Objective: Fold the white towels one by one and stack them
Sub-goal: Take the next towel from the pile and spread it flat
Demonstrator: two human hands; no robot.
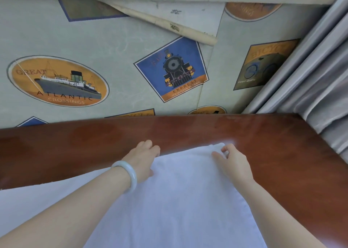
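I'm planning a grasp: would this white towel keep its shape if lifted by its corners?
Probably floppy: the white towel lies limp on the table and bunches where the right hand pinches its corner. Likely light: a fingertip pinch seems to raise that corner.

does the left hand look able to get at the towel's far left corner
Probably yes: the left hand sits right at that corner of the towel, fingers curled over its edge, with nothing in between.
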